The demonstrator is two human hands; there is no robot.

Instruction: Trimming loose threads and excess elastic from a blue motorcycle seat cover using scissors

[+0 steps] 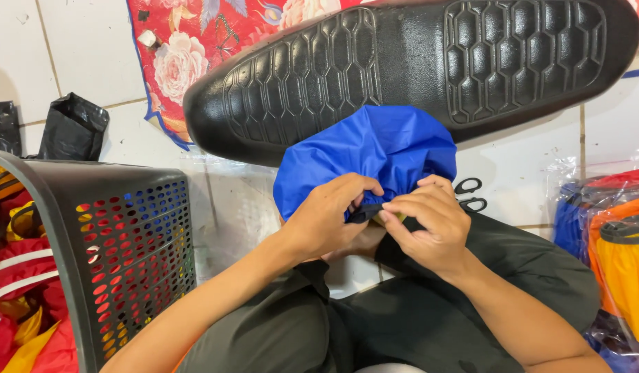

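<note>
Both hands pinch a blue fabric cover over the lap.
Left hand (326,217) and right hand (426,224) grip the blue fabric cover (368,155); black seat (416,65) lies beyond, grey perforated basket (119,242) at left.

The blue cover (374,148) looks like thin, smooth synthetic cloth with a slight sheen, edged in black trim. The motorcycle seat (402,69) is black vinyl, faintly glossy, embossed with hexagons. The grey basket (112,228) is matt perforated plastic. The floor tiles (533,166) are pale, smooth ceramic.
</note>
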